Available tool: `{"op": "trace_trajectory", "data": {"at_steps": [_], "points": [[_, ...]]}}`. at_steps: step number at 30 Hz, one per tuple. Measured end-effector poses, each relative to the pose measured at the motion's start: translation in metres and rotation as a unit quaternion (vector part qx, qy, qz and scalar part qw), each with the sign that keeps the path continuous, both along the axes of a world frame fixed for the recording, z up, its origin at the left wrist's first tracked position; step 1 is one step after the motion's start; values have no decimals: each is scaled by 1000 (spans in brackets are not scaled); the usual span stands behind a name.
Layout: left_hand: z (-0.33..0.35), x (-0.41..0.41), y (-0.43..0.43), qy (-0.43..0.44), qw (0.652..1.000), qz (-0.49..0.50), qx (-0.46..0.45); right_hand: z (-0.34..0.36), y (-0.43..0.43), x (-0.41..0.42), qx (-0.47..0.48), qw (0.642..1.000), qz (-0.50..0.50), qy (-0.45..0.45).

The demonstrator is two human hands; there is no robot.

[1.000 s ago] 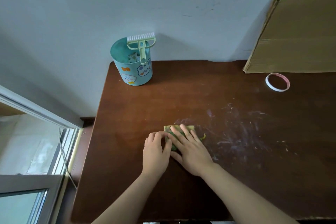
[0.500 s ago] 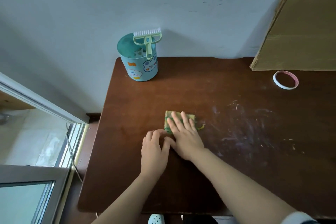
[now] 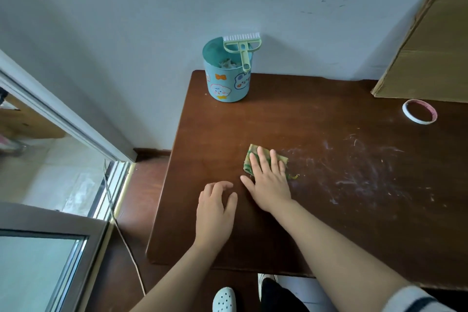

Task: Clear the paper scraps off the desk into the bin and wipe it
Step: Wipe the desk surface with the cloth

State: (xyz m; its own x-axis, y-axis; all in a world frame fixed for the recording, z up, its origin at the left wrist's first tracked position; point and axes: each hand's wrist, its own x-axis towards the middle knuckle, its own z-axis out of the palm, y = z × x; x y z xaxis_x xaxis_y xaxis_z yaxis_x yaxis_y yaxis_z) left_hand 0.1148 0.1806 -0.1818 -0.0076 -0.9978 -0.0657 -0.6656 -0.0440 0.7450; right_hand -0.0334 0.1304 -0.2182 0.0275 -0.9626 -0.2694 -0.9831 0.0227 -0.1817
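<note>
Right grip (image 3: 269, 182) lay flat on the folded green-yellow cloth (image 3: 253, 151), fingers straight and slightly spread, pressing it onto the worktop (image 3: 329, 230) a little left of centre. Left grip (image 3: 215, 213) rested on bare wood at 7 o'clock of the cloth and apart from it, fingers loosely curved, holding nothing.

Bin (image 3: 225, 86) stood at the worktop's 11 o'clock corner, near the wall. Paper scraps (image 3: 228, 63) were visible inside it, and a pale green brush (image 3: 241, 45) sat on its rim.

Whitish scuff marks (image 3: 354, 159) spread at 3 o'clock of the cloth. Tape ring (image 3: 417, 121) lay flat at 2 o'clock, near the cardboard sheet (image 3: 430, 58) standing at the wall.
</note>
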Motion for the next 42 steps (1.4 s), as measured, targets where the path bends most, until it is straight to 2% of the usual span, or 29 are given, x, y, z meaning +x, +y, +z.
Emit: {"op": "trace_trajectory", "data": {"at_steps": [6,11,15,19,25,30,32,34,38,40,42], "points": [[-2,35,4,3,999,51,-4,5,6,76,24,984,176,-16],[-4,45,8,6,998,59,12,2,44,64,22,954,291,-73],[1,53,12,11,999,40,8,3,36,45,3,974,223,-29],[4,65,20,11,999,45,2,8,4,85,22,990,136,-22],[2,87,24,4,998,66,5,13,18,127,54,963,262,-26],[1,80,30,18,999,48,19,7,68,90,18,918,391,-62],[-1,76,32,17,999,39,18,5,70,63,21,928,368,-59],[-3,73,34,6,999,32,18,4,64,49,22,955,293,-45],[-6,73,41,4,999,32,12,7,50,76,28,985,168,-26],[-6,75,44,3,999,36,7,8,56,97,33,984,173,-32],[-7,77,45,6,999,45,5,7,70,109,25,975,220,-26]]}}
